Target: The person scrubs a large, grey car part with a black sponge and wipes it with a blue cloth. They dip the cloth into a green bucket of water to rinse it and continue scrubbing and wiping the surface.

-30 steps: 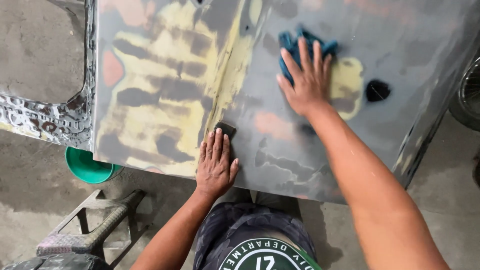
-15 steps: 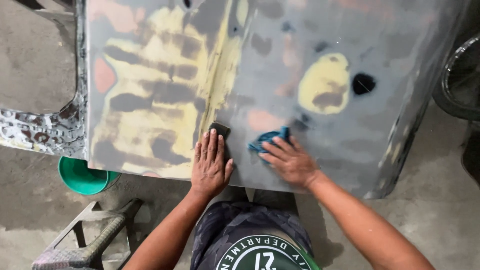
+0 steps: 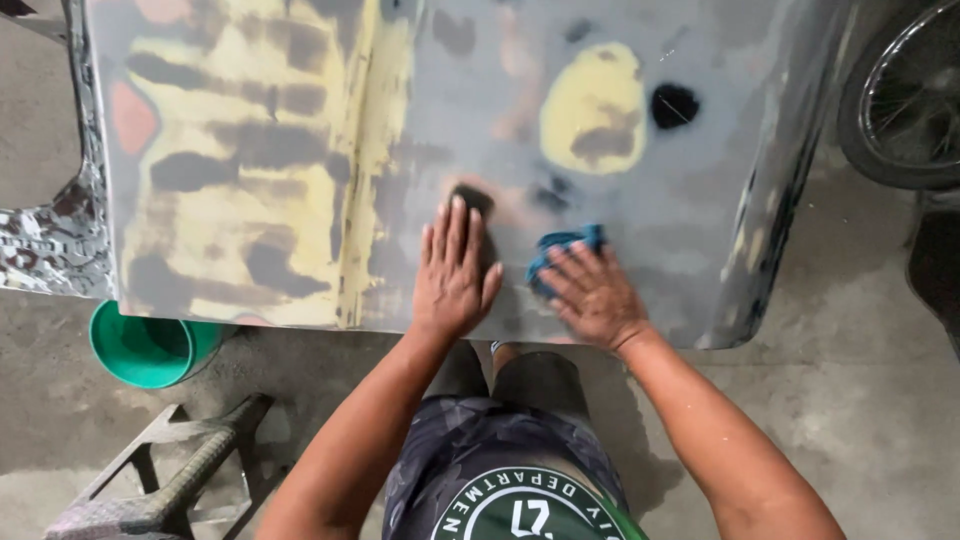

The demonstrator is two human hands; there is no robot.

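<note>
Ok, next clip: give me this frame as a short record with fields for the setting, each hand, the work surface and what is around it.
setting: concrete floor, seen from above
work surface: grey car body panel with yellow filler patches
left hand: flat on the panel, fingers over a dark sanding pad
right hand: pressing a blue cloth on the panel
hands: close together, not touching
below panel edge: green bucket
lower left: metal stand
upper right: spoked wheel

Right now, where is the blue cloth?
In the head view, the blue cloth lies under the right hand on the grey panel, near its lower edge, just right of the left hand.
</note>
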